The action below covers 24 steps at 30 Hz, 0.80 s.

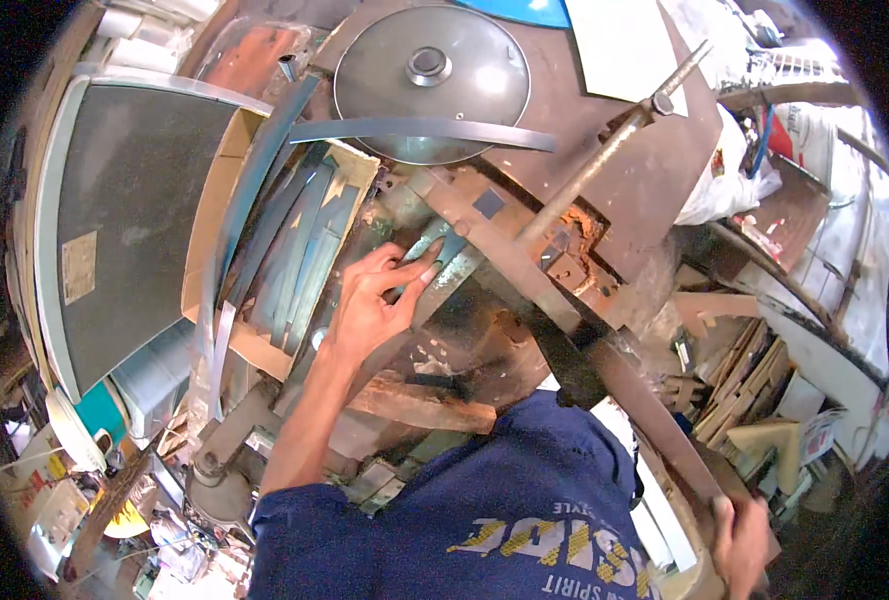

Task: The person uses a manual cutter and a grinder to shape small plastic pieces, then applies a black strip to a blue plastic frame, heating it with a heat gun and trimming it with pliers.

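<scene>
My left hand (369, 300) reaches to the middle of the bench with thumb and fingers pinched on a short dark metal strip (451, 246). The strip lies at the base of a lever shear, beside its pale steel guide (456, 272). At the lower right my right hand (742, 548) is closed round the end of the shear's long flat lever (654, 405). The lever runs diagonally up from that hand across the shear. A small dark square piece (487, 204) rests on the lever's upper end.
Left of the shear, a cardboard box (196, 240) holds several long metal strips (309, 240). One loose curved strip (414, 128) lies across it and a glass pan lid (384, 60). A steel rod (594, 172) slants up at the right. Scrap wood (749, 385) is piled further right.
</scene>
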Tool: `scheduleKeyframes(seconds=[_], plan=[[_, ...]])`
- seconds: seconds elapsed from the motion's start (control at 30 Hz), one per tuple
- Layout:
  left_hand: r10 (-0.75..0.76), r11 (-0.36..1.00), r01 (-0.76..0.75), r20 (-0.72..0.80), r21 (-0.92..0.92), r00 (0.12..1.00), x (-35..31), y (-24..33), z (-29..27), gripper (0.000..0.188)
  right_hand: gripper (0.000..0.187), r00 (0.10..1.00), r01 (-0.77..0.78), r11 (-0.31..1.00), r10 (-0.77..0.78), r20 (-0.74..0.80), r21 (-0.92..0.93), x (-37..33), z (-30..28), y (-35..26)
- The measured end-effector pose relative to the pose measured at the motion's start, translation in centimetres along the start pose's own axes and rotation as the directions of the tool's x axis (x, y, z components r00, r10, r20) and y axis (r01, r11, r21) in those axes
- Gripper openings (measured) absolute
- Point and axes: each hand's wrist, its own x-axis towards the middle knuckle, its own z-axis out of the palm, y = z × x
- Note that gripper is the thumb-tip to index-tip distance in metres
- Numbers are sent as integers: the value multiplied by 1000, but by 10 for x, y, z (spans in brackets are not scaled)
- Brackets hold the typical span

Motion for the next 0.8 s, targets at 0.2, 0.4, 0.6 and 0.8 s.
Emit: scheduleKeyframes(seconds=[0.2, 0.4, 0.6, 0.8], plan=[[12, 999, -12, -6, 43, 1000, 10, 16, -2, 16, 45, 957, 280, 873, -219, -191, 399, 106, 235, 105], [-150, 987, 158, -202, 25, 968, -11, 48, -28, 28, 38, 940, 340, 826, -305, -151, 450, 116, 218, 81], [-399, 267, 392, 269, -880, 876, -27, 223, 14, 44, 41, 909, 364, 750, -157, -387, 552, 110, 203, 77], [-68, 393, 651, 685, -650, 725, -81, 319, 113, 32, 62, 492, 861, 156, -13, -871, 484, -21, 119, 83]])
